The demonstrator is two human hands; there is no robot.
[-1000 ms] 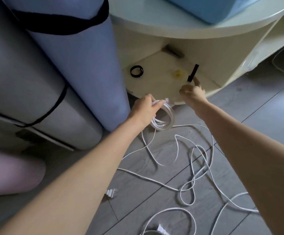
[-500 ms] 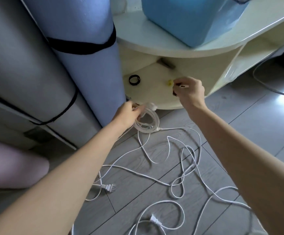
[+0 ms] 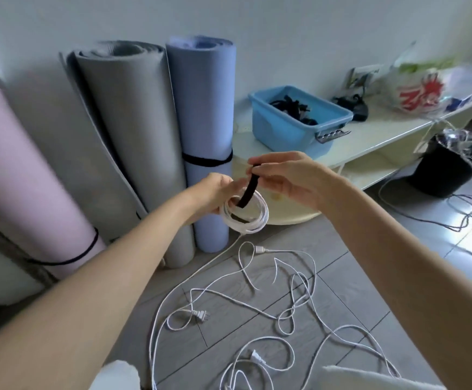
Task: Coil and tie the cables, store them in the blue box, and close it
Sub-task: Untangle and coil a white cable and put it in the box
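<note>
Here, white cable coil [image 3: 244, 213] gripped in left hand [image 3: 215, 192], black strap [image 3: 248, 192] pinched by right hand [image 3: 282, 175] fingertips

The grey tiled floor [image 3: 355, 266] carries loose white cables [image 3: 257, 302], three upright rolled mats [image 3: 133, 142] and a black bin [image 3: 440, 173]. On the pale shelf [image 3: 392, 128] sit the open blue box [image 3: 294, 119] and a plastic bag [image 3: 417, 91].

A matt black cloth-like strap [image 3: 248, 190] is crossing a smooth, glossy white plastic-sheathed cable coil [image 3: 245, 215]. At two o'clock a smooth light-blue plastic box [image 3: 291, 125] is showing a shiny metal-looking latch [image 3: 332, 134]. Below, matt grey wood-grain flooring [image 3: 341, 280] is lying.
</note>
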